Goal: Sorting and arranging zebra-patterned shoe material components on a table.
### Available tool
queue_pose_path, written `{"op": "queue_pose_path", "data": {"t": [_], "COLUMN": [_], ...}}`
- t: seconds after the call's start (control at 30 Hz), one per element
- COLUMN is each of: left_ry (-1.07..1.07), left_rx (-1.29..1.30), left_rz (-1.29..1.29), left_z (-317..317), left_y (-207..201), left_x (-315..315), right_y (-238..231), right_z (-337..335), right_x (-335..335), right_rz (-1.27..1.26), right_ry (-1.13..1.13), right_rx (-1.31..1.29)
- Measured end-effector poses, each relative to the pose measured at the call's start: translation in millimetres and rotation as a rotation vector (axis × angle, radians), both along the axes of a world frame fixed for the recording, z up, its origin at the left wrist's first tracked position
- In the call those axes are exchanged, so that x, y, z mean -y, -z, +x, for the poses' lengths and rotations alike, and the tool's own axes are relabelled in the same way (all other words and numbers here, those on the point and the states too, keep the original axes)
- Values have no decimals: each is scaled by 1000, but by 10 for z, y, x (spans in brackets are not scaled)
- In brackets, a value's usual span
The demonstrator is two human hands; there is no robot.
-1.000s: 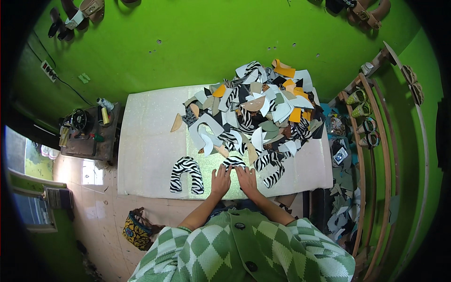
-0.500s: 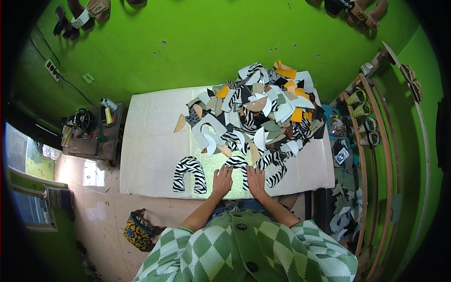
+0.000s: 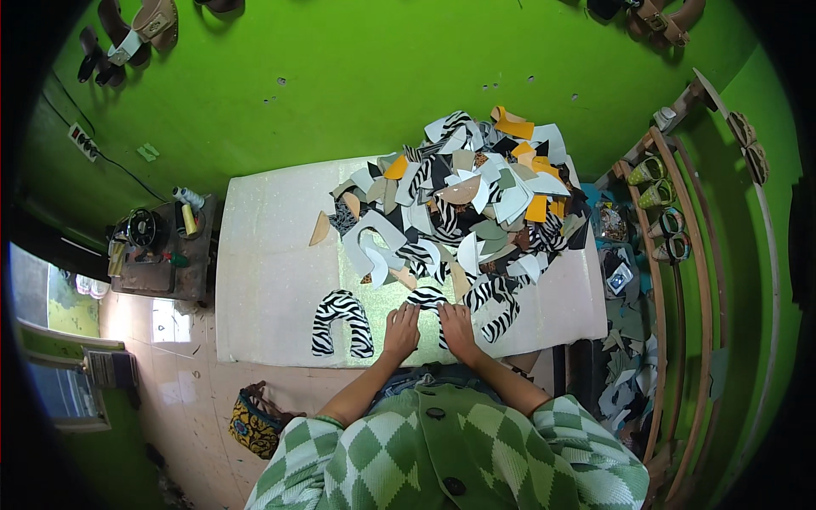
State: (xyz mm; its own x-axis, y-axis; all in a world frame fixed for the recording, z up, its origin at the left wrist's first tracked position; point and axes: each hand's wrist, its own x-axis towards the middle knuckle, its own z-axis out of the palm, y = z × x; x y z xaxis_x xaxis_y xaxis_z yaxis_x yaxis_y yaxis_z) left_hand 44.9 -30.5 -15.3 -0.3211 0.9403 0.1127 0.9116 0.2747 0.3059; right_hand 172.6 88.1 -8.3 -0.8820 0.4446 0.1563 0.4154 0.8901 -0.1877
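A zebra-print U-shaped piece [image 3: 425, 295] lies near the table's front edge, its curve pointing away from me. My left hand [image 3: 401, 333] closes over its left leg with the fingers curled. On the opposite leg, my right hand [image 3: 459, 333] is likewise closed, and the hands hide much of both legs. Flat on the table to the left is another zebra-print U shape [image 3: 342, 323], untouched. To the right, beside my right hand, a third zebra-print curved piece [image 3: 500, 316] lies turned sideways.
A heap of cut scraps [image 3: 467, 187] in white, zebra, orange, grey and black covers the back right of the pale table [image 3: 263, 255]. A small side table [image 3: 153, 276] with thread spools stands left. On the right is a wooden rack [image 3: 671, 280] with sandals; a patterned bag [image 3: 255, 421] sits on the floor.
My fingers have curled in more around the legs of the zebra-print piece, which stays in about the same place. The view has shifted slightly.
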Motion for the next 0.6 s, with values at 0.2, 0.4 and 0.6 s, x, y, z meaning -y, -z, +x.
{"op": "queue_pose_path", "data": {"t": [0.2,0.4,0.6], "left_ry": [36,68,109], "left_rx": [-106,-44,-163], "left_rz": [-43,-90,-41], "left_z": [-51,-235,-225], "left_y": [-11,-112,-166], "left_x": [-36,-219,-121], "right_y": [-15,7,-61], "right_z": [-52,-138,-205], "right_x": [-60,19,80], "right_rz": [0,65,131], "right_ry": [-61,-7,35], "right_rx": [-74,21,75]}}
